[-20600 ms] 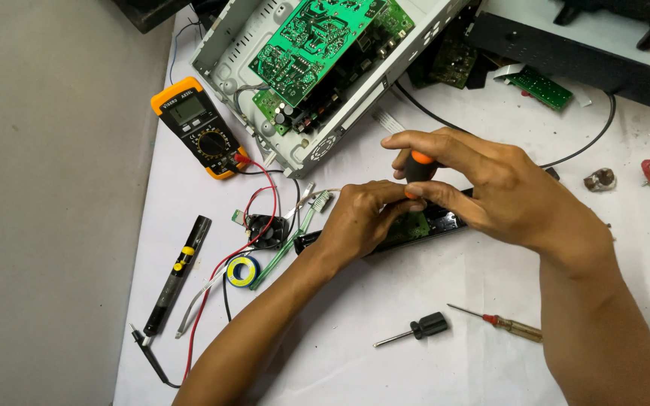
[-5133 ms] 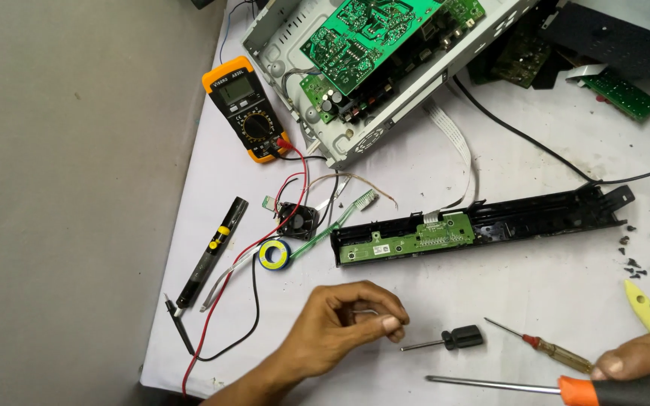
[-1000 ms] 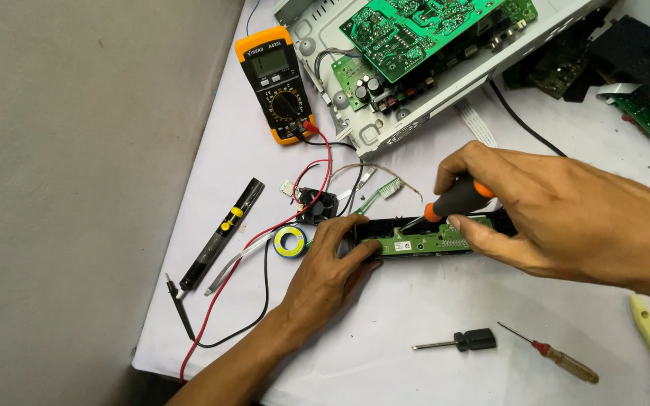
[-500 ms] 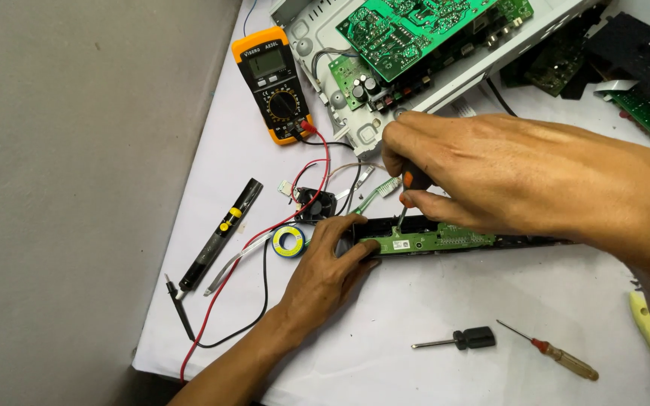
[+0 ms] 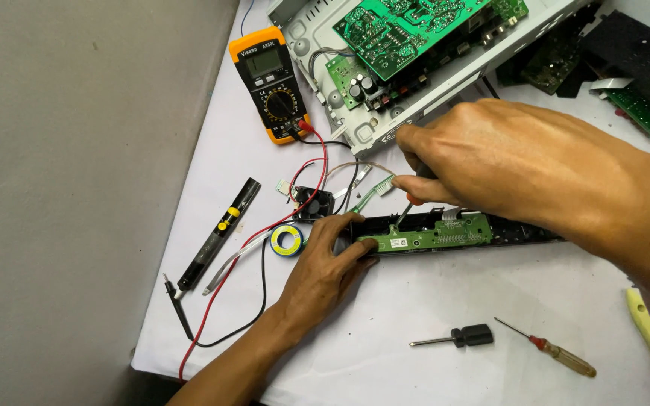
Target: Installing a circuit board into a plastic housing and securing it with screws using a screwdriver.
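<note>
Left hand [image 5: 325, 267] clamped on the panel [image 5: 517, 231] end below the chassis [image 5: 445, 86], right hand [image 5: 505, 162] gripping screwdriver [image 5: 402, 214] onto the board [image 5: 430, 234]: light, stiff, probably fragile, best held by edges.

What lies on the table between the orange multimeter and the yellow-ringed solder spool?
In the head view, between the orange multimeter and the yellow-ringed solder spool run its red and black test leads, and a small black fan sits just above the spool.

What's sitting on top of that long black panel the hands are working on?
A narrow green circuit board lies along the long black panel. The right hand sets a screwdriver tip on it; the left hand grips the panel's end, hiding what is beneath.
</note>
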